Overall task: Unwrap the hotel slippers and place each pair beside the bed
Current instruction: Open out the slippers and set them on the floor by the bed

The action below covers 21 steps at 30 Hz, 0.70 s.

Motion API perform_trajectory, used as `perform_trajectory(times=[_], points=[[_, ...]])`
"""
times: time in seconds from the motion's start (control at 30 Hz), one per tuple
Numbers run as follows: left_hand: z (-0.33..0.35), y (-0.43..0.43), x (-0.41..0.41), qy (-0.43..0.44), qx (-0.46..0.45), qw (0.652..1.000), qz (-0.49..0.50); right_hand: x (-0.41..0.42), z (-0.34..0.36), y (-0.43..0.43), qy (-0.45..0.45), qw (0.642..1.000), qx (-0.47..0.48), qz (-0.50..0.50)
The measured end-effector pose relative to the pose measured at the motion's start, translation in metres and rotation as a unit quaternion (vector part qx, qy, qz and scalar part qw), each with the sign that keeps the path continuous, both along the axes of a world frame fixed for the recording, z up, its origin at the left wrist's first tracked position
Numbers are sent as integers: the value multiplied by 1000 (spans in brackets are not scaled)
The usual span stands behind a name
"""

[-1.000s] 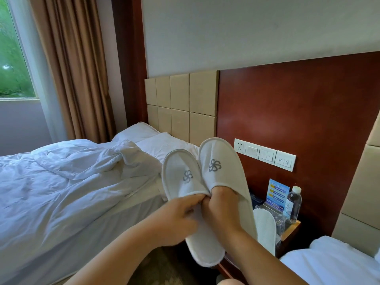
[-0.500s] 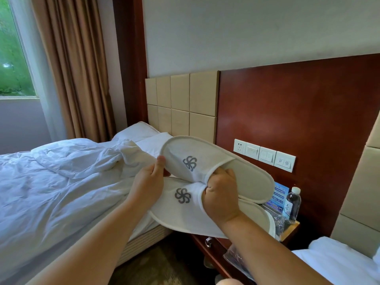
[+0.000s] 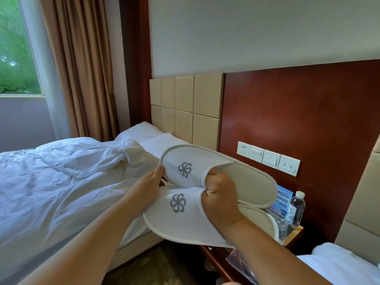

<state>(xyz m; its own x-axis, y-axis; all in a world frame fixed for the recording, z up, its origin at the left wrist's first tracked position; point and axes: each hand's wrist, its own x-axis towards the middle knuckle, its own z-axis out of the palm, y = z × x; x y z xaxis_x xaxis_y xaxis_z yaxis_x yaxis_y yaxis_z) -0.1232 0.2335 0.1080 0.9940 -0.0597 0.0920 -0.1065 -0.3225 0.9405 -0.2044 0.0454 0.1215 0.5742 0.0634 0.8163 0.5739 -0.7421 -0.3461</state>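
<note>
White-sheeted bed [image 3: 61, 192] lies left of the unwrapped slipper pair [image 3: 183, 221], held in the air beside it; setting down on the floor is judged not yet done. Both slipper mouths are clamped by the right hand [image 3: 220, 196], fingers curled inside; the toes are held by the left hand [image 3: 148, 186].

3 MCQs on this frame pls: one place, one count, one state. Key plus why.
1. Where is the water bottle? A. on the bed B. on the nightstand C. on the floor
2. How many slippers are held? A. one B. two C. four
3. The right hand is: A. open, idle B. gripping the bottle C. gripping both slippers
Key: 1 B, it stands on its wooden top. 2 B, two logo toes show. 3 C, its fingers curl into both openings.
</note>
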Motion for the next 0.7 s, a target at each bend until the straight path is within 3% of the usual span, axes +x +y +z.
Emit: perform_trajectory(times=[0.23, 0.4, 0.57, 0.7], points=[[-2, 8, -1, -29, -43, 999, -12, 2, 6, 8, 21, 999, 27, 2], [2, 23, 0, 8, -50, 998, -28, -4, 8, 26, 9, 997, 42, 62], [4, 33, 1, -19, -52, 998, -11, -4, 17, 29, 83, 990, 88, 73], [1, 43, -5, -70, -75, 991, 85, 9, 31, 29, 101, 988, -91, -69]])
